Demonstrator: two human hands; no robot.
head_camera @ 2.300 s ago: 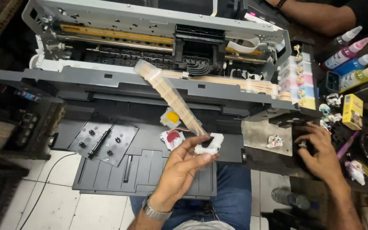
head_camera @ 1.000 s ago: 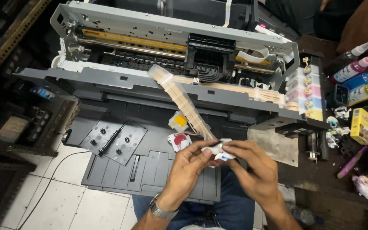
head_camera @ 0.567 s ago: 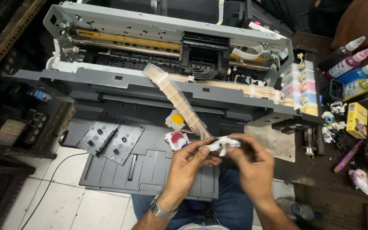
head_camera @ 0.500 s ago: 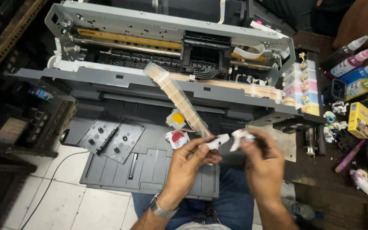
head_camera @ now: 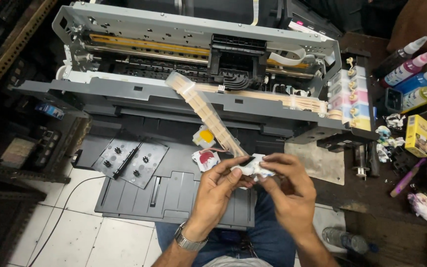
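An opened inkjet printer (head_camera: 198, 44) sits in front of me with its cover off and its black print carriage (head_camera: 237, 62) exposed. A flat band of ink tubes (head_camera: 208, 111) runs from the printer down to a small white connector piece (head_camera: 253, 167). My left hand (head_camera: 218, 195) and my right hand (head_camera: 287, 193) both pinch this white piece over the grey paper tray (head_camera: 169, 195). A wristwatch is on my left wrist. Two small ink dampers, one yellow (head_camera: 204, 136) and one red (head_camera: 206, 159), lie on the tray just left of my hands.
Colour ink tanks (head_camera: 354, 99) hang on the printer's right side. Ink bottles (head_camera: 416, 74), a yellow box (head_camera: 417, 135), stained tissue scraps (head_camera: 421, 205) and a plastic bottle (head_camera: 344, 240) crowd the right. A grey plate with a black tool (head_camera: 132, 160) lies left. Another person's arm (head_camera: 418, 20) reaches in top right.
My right hand came from the right-hand clutter to the white piece, pulled slightly apart from it, and now pinches it again together with my left hand.
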